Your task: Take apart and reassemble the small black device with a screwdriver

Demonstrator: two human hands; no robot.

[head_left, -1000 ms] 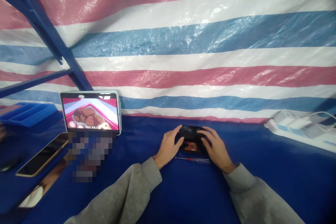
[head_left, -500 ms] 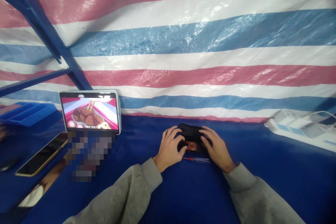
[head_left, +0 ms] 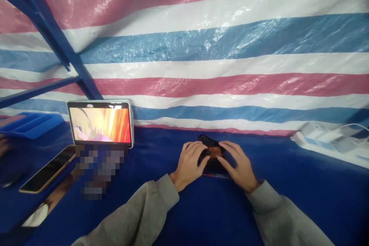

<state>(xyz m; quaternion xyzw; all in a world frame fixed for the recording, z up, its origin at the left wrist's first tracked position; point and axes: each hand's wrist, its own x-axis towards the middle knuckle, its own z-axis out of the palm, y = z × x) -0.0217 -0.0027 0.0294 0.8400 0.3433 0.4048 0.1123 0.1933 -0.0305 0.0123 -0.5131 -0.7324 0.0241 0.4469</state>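
Note:
Both hands are around a small orange-brown board (head_left: pixel 215 152) that lies at a black shell-like part (head_left: pixel 205 138) on the blue table. My left hand (head_left: pixel 191 163) has its fingers curled at the board's left side, on a small dark piece too blurred to name. Thumb and fingers of my right hand (head_left: pixel 240 163) close on the board's right edge. Just below the black part lies a thin tool with a red tip (head_left: pixel 211 175), partly hidden by the right hand.
A tablet (head_left: pixel 100 123) playing a video stands at the left, with a phone (head_left: pixel 47 169) and a blue tray (head_left: pixel 33 125) beyond it. A white power strip (head_left: pixel 331 140) lies at the right. Striped sheeting (head_left: pixel 201 46) hangs behind the table.
The orange-brown board has come up and slightly right between my hands, now over the black part. My right thumb has moved inward to it. The tablet's picture is different.

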